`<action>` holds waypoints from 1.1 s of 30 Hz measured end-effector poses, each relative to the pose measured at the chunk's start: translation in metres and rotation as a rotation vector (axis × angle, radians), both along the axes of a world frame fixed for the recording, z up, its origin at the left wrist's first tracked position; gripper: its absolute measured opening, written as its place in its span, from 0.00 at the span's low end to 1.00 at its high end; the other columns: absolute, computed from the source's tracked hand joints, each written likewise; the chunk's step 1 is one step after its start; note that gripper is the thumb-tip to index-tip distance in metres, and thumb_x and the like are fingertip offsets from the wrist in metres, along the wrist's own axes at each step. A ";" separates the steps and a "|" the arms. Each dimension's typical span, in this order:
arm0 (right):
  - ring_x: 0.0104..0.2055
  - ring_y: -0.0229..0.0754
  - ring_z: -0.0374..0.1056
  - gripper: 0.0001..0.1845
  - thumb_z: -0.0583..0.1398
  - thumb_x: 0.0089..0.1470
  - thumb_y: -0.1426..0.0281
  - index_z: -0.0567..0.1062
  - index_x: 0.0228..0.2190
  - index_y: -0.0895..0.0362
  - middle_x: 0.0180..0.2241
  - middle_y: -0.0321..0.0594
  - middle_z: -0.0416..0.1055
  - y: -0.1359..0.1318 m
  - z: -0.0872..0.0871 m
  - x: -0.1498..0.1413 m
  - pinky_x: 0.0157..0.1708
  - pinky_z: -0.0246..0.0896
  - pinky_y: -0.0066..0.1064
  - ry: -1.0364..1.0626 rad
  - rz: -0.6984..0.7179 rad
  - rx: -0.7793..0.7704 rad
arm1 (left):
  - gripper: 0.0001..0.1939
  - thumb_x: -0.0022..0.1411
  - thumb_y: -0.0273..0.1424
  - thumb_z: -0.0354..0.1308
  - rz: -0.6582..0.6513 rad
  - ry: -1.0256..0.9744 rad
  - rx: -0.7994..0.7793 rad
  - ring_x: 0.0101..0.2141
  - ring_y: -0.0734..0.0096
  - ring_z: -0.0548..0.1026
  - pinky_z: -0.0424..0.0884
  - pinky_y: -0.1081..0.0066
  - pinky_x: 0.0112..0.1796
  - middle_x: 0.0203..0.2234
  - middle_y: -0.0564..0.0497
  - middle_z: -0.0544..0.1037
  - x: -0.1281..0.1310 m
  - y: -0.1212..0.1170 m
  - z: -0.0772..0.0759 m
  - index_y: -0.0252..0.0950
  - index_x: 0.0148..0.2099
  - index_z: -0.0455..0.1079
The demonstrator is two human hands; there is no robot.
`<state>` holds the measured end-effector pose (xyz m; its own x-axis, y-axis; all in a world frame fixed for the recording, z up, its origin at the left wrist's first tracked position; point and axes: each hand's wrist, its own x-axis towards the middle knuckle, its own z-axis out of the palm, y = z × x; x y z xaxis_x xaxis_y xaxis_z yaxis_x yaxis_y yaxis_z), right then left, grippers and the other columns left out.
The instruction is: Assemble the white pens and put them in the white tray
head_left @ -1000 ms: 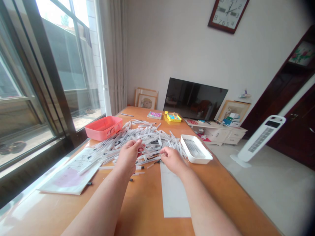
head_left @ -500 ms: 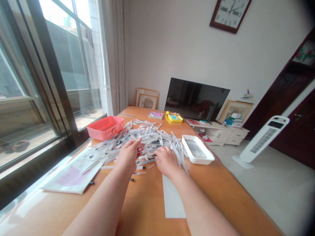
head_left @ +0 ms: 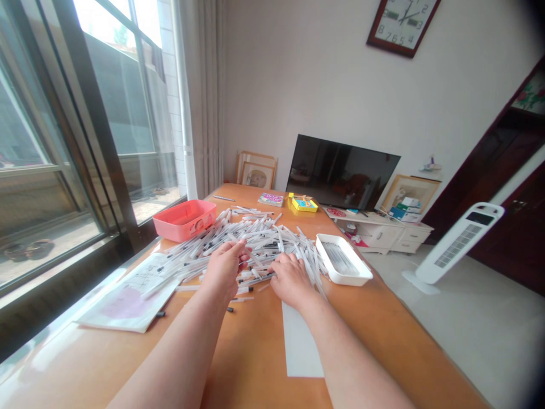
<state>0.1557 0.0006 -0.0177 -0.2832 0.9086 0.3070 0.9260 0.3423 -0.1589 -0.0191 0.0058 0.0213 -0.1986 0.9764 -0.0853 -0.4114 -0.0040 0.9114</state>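
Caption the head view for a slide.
Left hand and right hand at a heap of pens between pink tub and white tray.

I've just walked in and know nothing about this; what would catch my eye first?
Probably the big jumble of pale pens across the wooden table, with the left hand and right hand at its near side. A coral-red box sits to its left and a white tray to its right. Beyond the table is a large dark television.

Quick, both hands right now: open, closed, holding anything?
Left hand: closed, seemingly pinching a pale pen tube.
Right hand: palm down at the near edge of the pen pile; whether its grip holds anything cannot be told.
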 end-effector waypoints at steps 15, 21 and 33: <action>0.47 0.44 0.63 0.08 0.58 0.52 0.76 0.74 0.32 0.52 0.38 0.37 0.72 -0.003 0.009 0.004 0.48 0.55 0.33 0.208 0.108 0.063 | 0.18 0.44 0.41 0.71 -0.002 0.027 -0.009 0.25 0.76 0.69 0.64 0.73 0.28 0.27 0.50 0.75 0.001 0.001 -0.002 0.34 0.31 0.70; 0.42 0.43 0.68 0.06 0.58 0.57 0.65 0.72 0.36 0.54 0.37 0.39 0.74 0.004 0.009 0.010 0.44 0.61 0.33 0.751 0.042 0.162 | 0.17 0.47 0.40 0.70 -0.043 0.036 -0.015 0.26 0.75 0.70 0.65 0.73 0.29 0.27 0.50 0.76 0.001 0.002 -0.004 0.34 0.34 0.73; 0.27 0.37 0.69 0.16 0.65 0.51 0.64 0.74 0.42 0.57 0.28 0.39 0.76 0.009 0.019 0.030 0.24 0.62 0.26 1.647 -0.003 -0.134 | 0.19 0.51 0.43 0.68 -0.333 0.156 -0.035 0.27 0.76 0.71 0.67 0.73 0.32 0.33 0.46 0.79 0.010 -0.004 -0.009 0.35 0.40 0.76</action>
<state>0.1858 0.0101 0.0013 0.2487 0.9515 0.1812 -0.2559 0.2449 -0.9352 -0.0095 0.0018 0.0124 0.1166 0.9867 -0.1133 -0.2413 0.1388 0.9605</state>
